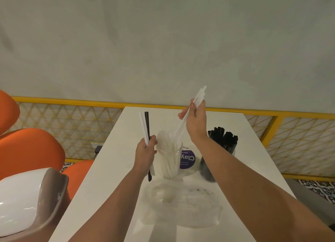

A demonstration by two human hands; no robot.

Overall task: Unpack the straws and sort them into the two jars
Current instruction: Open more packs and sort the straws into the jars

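Note:
My left hand (146,153) grips a small bundle of straws (146,127), one black and a few white, held upright left of the clear jar of white straws (169,157). Above that jar my right hand (195,121) holds a few white straws (196,98) slanted, with their lower ends at the jar's mouth. A second jar packed with black straws (222,142) stands to the right, partly behind my right forearm. An opened clear plastic wrapper (181,203) lies on the white table (112,169) nearer to me.
A purple round label or lid reading "Clay" (187,159) sits between the jars. Orange chairs (27,151) and a white-and-brown seat (27,201) stand left of the table. A yellow lattice railing (72,123) runs behind the table.

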